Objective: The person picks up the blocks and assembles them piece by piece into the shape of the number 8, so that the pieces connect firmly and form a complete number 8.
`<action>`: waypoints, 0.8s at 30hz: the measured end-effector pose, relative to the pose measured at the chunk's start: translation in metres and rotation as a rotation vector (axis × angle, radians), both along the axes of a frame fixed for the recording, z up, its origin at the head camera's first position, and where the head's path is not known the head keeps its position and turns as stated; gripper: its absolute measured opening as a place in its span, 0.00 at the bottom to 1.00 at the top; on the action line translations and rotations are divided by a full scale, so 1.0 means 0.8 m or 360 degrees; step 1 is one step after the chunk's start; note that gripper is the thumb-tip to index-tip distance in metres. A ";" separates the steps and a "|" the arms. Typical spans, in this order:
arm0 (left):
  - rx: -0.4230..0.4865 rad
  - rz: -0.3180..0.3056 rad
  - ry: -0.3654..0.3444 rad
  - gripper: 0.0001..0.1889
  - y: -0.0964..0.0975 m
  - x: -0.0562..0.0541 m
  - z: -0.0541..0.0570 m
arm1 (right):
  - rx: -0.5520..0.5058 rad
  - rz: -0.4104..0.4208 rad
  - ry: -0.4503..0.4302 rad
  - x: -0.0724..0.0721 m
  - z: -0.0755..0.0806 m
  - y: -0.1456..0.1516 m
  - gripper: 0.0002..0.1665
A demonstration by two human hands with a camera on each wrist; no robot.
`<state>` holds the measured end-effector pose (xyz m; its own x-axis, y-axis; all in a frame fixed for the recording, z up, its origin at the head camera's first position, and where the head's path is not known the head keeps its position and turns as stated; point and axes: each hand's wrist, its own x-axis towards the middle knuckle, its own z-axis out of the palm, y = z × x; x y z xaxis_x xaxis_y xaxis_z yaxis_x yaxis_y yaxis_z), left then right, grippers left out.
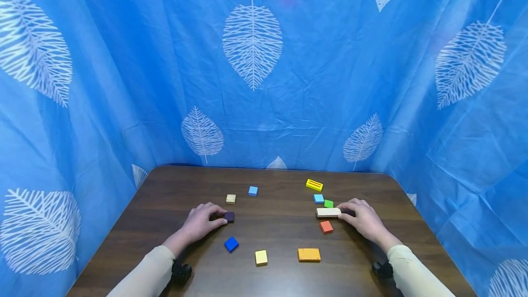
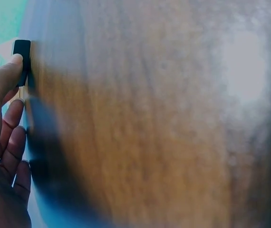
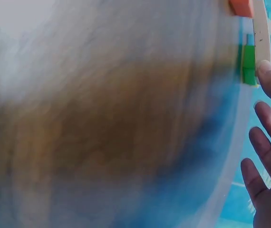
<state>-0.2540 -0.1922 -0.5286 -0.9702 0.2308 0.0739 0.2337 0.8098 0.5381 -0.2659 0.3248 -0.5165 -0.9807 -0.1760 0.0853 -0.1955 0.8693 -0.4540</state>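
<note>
On the left of the table, my left hand (image 1: 200, 220) pinches a dark, nearly black block (image 1: 229, 217) between thumb and fingers. The left wrist view shows the same dark block (image 2: 22, 61) at the thumb tip. Across the table my right hand (image 1: 363, 218) grips the right end of a long cream-white block (image 1: 327, 213). In the right wrist view that white block (image 3: 262, 35) runs up from the thumb, and a green block (image 3: 248, 64) shows beside it. Just behind it in the head view lies the green block (image 1: 328, 203); a red block (image 1: 326, 227) sits in front.
Near the left hand are a beige block (image 1: 230, 199) and a tilted blue block (image 1: 231, 244). Farther back lie two light blue blocks (image 1: 253, 191) (image 1: 318, 199) and a yellow block (image 1: 314, 184). A pale yellow block (image 1: 261, 257) and an orange block (image 1: 309, 255) stand toward the front.
</note>
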 end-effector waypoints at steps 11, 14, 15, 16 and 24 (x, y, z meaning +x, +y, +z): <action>-0.0010 0.0013 -0.0024 0.12 0.000 -0.001 0.001 | 0.0088 0.0130 0.0119 -0.004 0.021 -0.061 0.15; -0.0009 0.0015 -0.0028 0.12 0.000 -0.001 0.001 | 0.0090 0.0150 0.0124 -0.004 0.024 -0.084 0.13; -0.0011 0.0014 -0.0026 0.12 0.000 -0.001 0.001 | 0.0085 0.0158 0.0120 -0.004 0.025 -0.091 0.12; -0.0015 0.0013 -0.0024 0.12 0.000 -0.001 0.001 | 0.0081 0.0164 0.0116 -0.004 0.025 -0.099 0.12; -0.0031 0.0003 -0.0011 0.12 0.001 0.000 0.002 | 0.0077 0.0182 0.0109 -0.005 0.025 -0.151 0.09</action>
